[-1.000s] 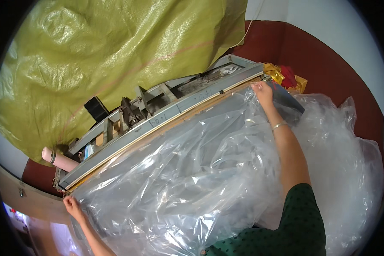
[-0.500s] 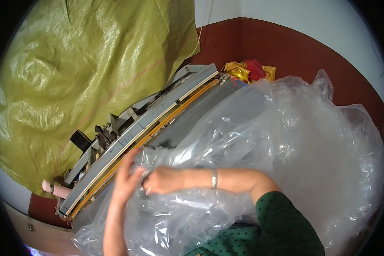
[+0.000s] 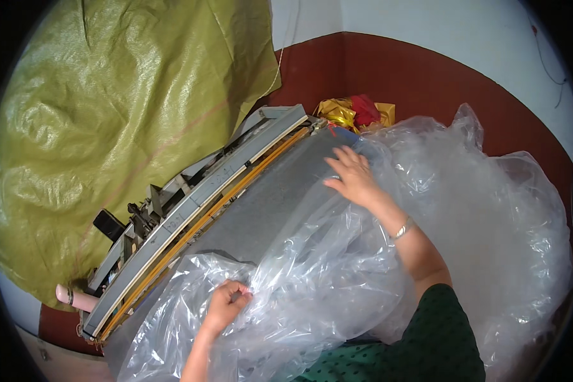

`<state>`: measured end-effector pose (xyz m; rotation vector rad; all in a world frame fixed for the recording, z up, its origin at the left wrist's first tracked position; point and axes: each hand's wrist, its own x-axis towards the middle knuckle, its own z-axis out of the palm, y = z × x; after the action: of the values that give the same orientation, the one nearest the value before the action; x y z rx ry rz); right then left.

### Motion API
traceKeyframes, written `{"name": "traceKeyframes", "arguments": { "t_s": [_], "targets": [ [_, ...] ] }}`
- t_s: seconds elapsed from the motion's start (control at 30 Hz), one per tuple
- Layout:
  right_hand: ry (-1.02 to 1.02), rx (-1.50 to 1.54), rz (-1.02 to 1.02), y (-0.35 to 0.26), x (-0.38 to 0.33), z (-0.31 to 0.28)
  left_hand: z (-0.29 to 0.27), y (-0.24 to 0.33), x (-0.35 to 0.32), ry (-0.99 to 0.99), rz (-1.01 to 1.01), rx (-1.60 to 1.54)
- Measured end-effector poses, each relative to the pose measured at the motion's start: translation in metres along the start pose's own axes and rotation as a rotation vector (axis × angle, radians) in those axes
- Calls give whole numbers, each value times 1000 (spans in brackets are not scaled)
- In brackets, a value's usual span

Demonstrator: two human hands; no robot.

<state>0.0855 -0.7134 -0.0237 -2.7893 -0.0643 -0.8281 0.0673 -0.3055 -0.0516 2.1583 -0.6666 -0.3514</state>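
Note:
Clear, crinkled plastic film (image 3: 337, 267) is heaped over a grey work surface (image 3: 251, 219) and spreads far to the right. My left hand (image 3: 224, 307) is closed, its fingertips pinching the film near its folded edge. Farther off and to the right, my right hand (image 3: 353, 177) lies open with fingers apart over the film, near the far end of the grey surface. A bracelet circles the right wrist. Between the two hands the film runs in bunched, shiny folds.
A long grey metal bar with an orange strip (image 3: 200, 224) borders the surface on the left. Beyond it are a black phone-like object (image 3: 109, 225), a pink cylinder (image 3: 76, 298) and a large yellow-green woven sheet (image 3: 127, 127). Gold and red wrapping (image 3: 356, 113) sits at the far corner.
My hands were close together over the film; now they are apart. The right has swung far and rightward and opened; the left has moved nearer me. More of the grey surface shows.

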Motion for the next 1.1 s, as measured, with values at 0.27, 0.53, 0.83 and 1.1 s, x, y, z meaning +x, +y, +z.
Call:
{"name": "traceKeyframes", "arguments": {
  "t_s": [0.27,0.53,0.83,1.1],
  "targets": [
    [-74,-25,254,56,-51,61,5,4,-3,46,-39,-65],
    [66,-42,170,50,-46,73,-7,1,-20,41,-40,-82],
    [-458,537,-415,-134,2,-19,-75,22,-129,258,94,-59],
    [-511,386,-799,-199,-40,51,-107,-43,-245,995,-118,394]
  ]
}}
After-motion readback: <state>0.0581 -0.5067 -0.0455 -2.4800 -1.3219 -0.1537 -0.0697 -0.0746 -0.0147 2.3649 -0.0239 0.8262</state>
